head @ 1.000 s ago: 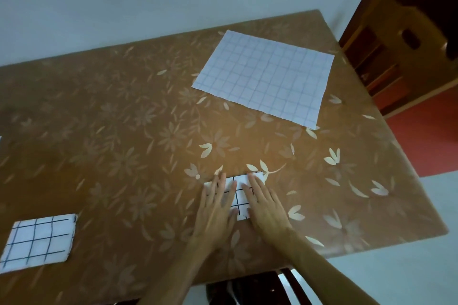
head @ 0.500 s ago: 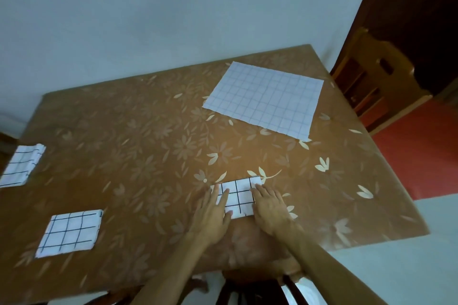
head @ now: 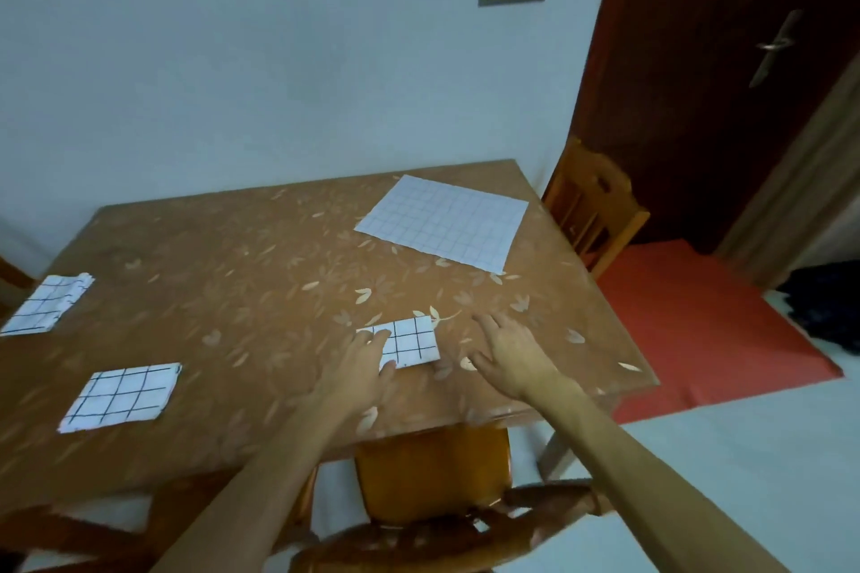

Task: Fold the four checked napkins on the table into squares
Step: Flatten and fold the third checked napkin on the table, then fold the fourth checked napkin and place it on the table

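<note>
Folded napkins [head: 412,342] [head: 122,396] [head: 46,303]: three were counted.
Unfolded napkin [head: 444,221]: one was counted.
Hands [head: 358,370] [head: 509,351]: two were counted.
Chairs [head: 593,209] [head: 433,475]: two were counted.
Table [head: 232,270]: one was counted.

Four white napkins with dark grid lines lie flat on the desk [head: 232,270].

- Unfolded napkin [head: 444,221]: spread open as one large sheet at the far right corner, with faint grid lines.
- Centre folded napkin [head: 412,342]: a small square near the front edge with a bold black grid. The left hand [head: 359,370] covers its left edge.
- Front-left folded napkin [head: 122,396]: a small square, slightly skewed.
- Far-left folded napkin [head: 49,303]: folded small, with its far edge rumpled.
</note>
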Demonstrator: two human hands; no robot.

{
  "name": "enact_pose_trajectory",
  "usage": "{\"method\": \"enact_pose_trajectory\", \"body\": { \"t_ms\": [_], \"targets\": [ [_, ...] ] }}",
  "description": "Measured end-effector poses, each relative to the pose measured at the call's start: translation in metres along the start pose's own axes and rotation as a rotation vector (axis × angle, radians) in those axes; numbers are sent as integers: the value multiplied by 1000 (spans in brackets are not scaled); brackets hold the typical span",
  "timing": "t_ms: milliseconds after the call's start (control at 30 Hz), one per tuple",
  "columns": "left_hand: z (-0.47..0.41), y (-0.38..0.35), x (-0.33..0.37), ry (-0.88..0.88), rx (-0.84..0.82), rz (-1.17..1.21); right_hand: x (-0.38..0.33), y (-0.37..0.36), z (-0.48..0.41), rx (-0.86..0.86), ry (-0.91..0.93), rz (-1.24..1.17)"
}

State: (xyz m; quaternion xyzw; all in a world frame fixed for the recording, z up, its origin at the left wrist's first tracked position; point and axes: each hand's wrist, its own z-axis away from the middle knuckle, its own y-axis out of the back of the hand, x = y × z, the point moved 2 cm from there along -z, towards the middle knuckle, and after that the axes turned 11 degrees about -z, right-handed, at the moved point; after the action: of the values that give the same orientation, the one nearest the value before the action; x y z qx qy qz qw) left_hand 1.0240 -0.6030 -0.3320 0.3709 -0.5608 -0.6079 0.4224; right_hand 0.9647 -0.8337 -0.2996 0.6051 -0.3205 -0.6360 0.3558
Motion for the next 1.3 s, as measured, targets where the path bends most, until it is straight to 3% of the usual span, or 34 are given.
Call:
{"method": "enact_pose_trajectory", "body": {
  "t_ms": [267,433,667,1067,1300],
  "targets": [
    [21,35,93,-145,47,57,46,62,85,94,-116,-71],
    [17,57,156,-195,44,76,77,104,112,162,-190,-244],
    [-7,87,253,-259,63,64,144,168,138,189,-235,-293],
    [-72,98,447,-262,49,107,298,294,169,262,-261,-264],
    [-108,89,492,-236,26,76,352,310,146,234,-274,-310]
  ]
}}
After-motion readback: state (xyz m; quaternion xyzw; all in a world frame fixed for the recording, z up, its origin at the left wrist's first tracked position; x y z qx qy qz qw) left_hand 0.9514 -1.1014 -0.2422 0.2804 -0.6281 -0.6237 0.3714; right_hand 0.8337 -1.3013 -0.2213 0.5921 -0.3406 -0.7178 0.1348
